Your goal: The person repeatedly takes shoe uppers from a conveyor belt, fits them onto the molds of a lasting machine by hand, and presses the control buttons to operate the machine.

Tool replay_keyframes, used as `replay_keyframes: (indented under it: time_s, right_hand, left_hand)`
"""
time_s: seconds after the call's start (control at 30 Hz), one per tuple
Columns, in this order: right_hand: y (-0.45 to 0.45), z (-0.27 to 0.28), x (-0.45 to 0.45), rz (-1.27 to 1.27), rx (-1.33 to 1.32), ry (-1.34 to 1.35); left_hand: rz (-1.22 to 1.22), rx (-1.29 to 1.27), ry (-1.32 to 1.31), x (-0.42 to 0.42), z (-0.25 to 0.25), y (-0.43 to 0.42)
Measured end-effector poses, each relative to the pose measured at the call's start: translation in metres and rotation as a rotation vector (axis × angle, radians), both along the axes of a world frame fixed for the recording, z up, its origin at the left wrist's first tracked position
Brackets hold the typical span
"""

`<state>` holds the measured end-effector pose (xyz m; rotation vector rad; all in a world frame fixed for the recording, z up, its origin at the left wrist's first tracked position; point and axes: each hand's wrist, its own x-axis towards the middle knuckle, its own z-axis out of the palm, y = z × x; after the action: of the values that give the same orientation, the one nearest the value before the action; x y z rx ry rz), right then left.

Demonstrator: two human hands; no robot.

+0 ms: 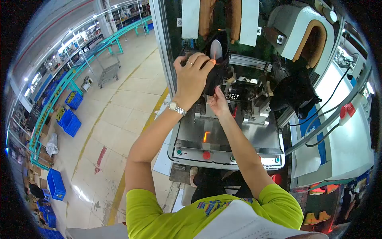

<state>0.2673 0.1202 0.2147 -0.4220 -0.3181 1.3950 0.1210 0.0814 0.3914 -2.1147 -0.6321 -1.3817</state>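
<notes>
A black shoe upper (214, 77) stands in front of me at the machine, with a pale grey oval surface (216, 49) showing inside its top opening. My left hand (192, 77), with a ring and a wristwatch (176, 107), is closed over the upper's near left side. A small orange strand (213, 61) shows by its fingertips. Below, my right hand (218, 102) pinches the upper's lower end between thumb and fingers. Metal clamp parts (254, 103) of the machine lie just right of this hand. The upper's far side is hidden in dark shadow.
Brown padded moulds (207, 18) hang above, and another brown pad (312, 42) sits at upper right. A black shoe-like piece (294, 93) rests below it. Buttons, including a red one (206, 155), line the machine's front edge. Blue crates (69, 122) stand on the left floor.
</notes>
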Motion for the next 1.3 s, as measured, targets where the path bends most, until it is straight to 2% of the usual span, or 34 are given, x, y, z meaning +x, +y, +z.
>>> replay_keyframes:
  time_s: [0.07,0.1,0.17,0.27,0.3,0.47,0.6,0.7,1.3]
  right_hand:
    - [0.015,-0.008,0.023,-0.008,-0.014,-0.046]
    - [0.017,-0.008,0.035,-0.096,-0.045,-0.140]
    - [0.023,-0.002,0.042,-0.123,0.031,-0.176]
    - [0.021,0.005,0.018,-0.151,-0.084,-0.105]
    - [0.033,-0.021,0.019,-0.114,0.076,-0.121]
    - [0.030,-0.015,0.020,-0.152,0.004,-0.122]
    - [0.026,-0.012,-0.004,-0.172,-0.037,0.018]
    - [0.028,-0.015,0.007,-0.134,0.000,-0.090]
    - [0.027,-0.020,0.022,-0.106,0.019,-0.106]
  left_hand:
    - [0.032,-0.036,-0.032,0.002,-0.014,0.002]
    - [0.051,-0.056,-0.046,0.002,-0.021,0.003]
    - [0.044,-0.059,-0.051,0.005,-0.029,0.005]
    - [0.015,-0.065,-0.051,0.014,-0.033,-0.001]
    - [0.000,-0.061,-0.052,0.018,-0.031,-0.004]
    - [0.044,-0.085,0.031,0.011,-0.043,0.000]
    - [-0.016,-0.115,0.092,0.007,-0.037,0.005]
    - [-0.011,-0.120,0.088,0.005,-0.040,0.005]
    - [-0.039,-0.179,0.022,0.013,-0.048,0.004]
